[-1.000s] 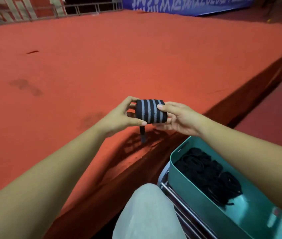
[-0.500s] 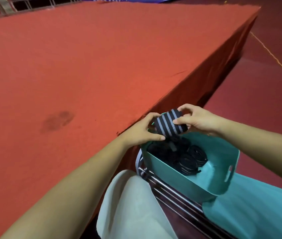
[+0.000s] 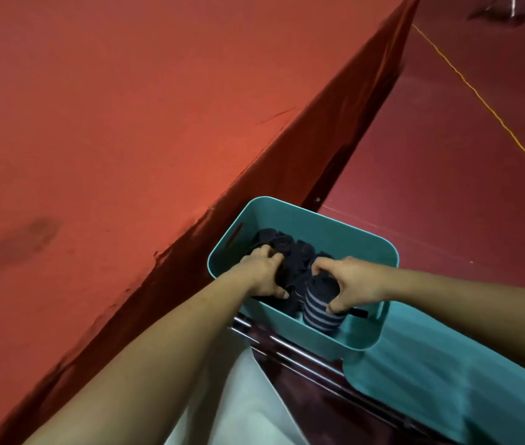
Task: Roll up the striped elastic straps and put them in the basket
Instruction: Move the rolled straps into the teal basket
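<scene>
Strap roll [image 3: 320,308], dark rolls [image 3: 299,252] in basket [image 3: 290,213]

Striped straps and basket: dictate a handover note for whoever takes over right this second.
Right hand: grips the striped roll, which stands on end inside the teal basket.
Left hand: grips the dark rolls already in the basket.
Done: this strap is rolled and lowered in.
Left: let go and withdraw both hands. No unrolled strap shows in this view.

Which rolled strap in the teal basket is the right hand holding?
The grey-striped black roll, upright in the right hand at the teal basket's near end; dark rolls under the left hand show no stripes.
</scene>
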Available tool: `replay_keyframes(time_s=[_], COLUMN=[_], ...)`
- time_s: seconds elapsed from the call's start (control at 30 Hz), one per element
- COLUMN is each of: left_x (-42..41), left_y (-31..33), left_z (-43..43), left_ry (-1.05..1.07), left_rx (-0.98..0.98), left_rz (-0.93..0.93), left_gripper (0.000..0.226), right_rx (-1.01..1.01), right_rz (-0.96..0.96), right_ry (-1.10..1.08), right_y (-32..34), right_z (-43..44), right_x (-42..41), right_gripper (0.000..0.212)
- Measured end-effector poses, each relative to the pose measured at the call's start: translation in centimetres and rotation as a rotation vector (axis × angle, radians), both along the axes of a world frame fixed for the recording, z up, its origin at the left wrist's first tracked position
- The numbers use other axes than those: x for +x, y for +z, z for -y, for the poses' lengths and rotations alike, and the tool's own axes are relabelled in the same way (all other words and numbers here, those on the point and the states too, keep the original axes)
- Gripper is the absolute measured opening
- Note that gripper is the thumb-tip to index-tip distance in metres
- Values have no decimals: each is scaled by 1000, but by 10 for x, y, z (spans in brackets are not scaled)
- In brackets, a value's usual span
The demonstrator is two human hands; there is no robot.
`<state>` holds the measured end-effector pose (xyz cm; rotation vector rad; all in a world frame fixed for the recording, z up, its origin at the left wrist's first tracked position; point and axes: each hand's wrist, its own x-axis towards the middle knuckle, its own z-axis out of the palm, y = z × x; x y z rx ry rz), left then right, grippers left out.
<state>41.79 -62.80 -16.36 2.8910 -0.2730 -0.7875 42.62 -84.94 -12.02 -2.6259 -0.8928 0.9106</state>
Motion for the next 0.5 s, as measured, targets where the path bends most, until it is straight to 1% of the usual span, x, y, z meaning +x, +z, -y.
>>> replay_keyframes(time_s=[0.07,0.13,0.2,0.3,0.4,0.5], left_x=[5,11,16,22,26,28], left_y=[-8,-14,-23,-39,-46,-47], left_z=[9,16,19,15,10,5], left_ry=[15,18,16,13,4,-8], left_rx=[59,109,159,206,193,168], left_rz=[-57,-138,-200,-236,-238,-234], left_gripper=[114,124,127,128,129,128], right_rx=[-73,-134,-161,-146,-120,-140], right_rz=[12,56,92,61,27,17], right_ry=[45,87,78,5,-49,-116], right_y=[-9,-22,-37,-53,-66,-78], right_z=[-5,-8,-11,-19,-33,-45], right_x=[-7,-12,-16,-19,-20,-22], right_gripper=[64,66,68,75,81,87])
